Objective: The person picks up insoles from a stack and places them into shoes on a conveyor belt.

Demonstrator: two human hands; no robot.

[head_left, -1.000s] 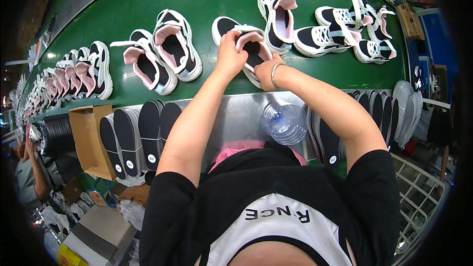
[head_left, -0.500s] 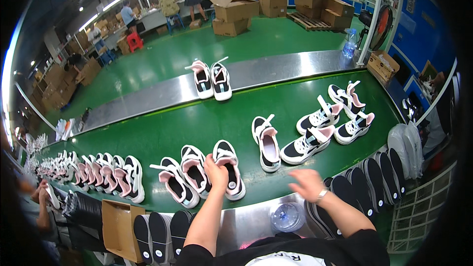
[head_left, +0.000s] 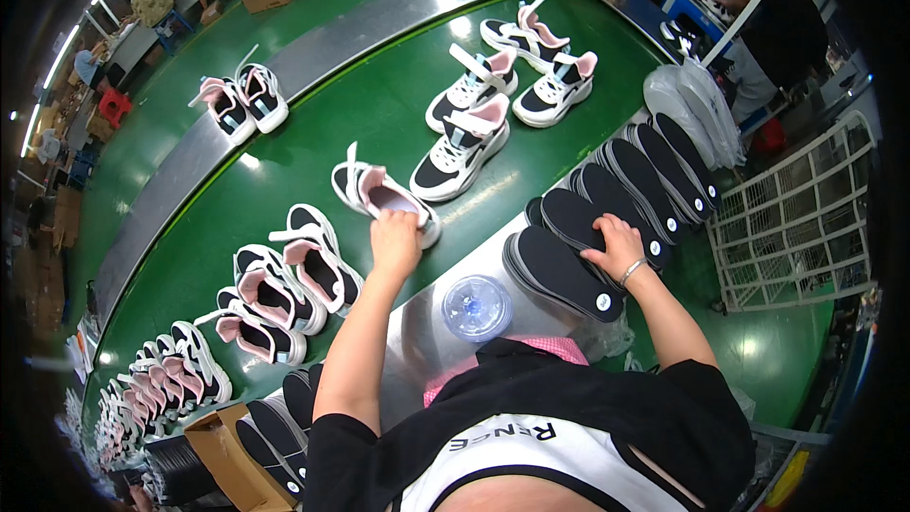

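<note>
My left hand [head_left: 395, 245] is closed on the heel end of a black, white and pink sneaker [head_left: 355, 185], whose opening faces up on the green belt. My right hand [head_left: 618, 246] rests on a stack of black insoles [head_left: 569, 218], thumb and fingers bent over the top insole. To the left of my left arm stand several more sneakers, among them a near one [head_left: 318, 261] with a dark inside. Beyond my left hand is a sneaker [head_left: 460, 156] lying among others of the same kind.
A clear plastic bottle [head_left: 477, 308] stands on the metal ledge between my arms. More insole stacks [head_left: 635, 175] line the right edge, near plastic-wrapped pieces [head_left: 692, 109] and a white wire rack [head_left: 791, 218]. A cardboard box [head_left: 227, 455] sits at lower left. A pair of sneakers [head_left: 256, 100] stands on the far side.
My left hand has moved right, from one sneaker to another. My right hand has gone from the air above the ledge onto the insoles. The view has turned to the right.
</note>
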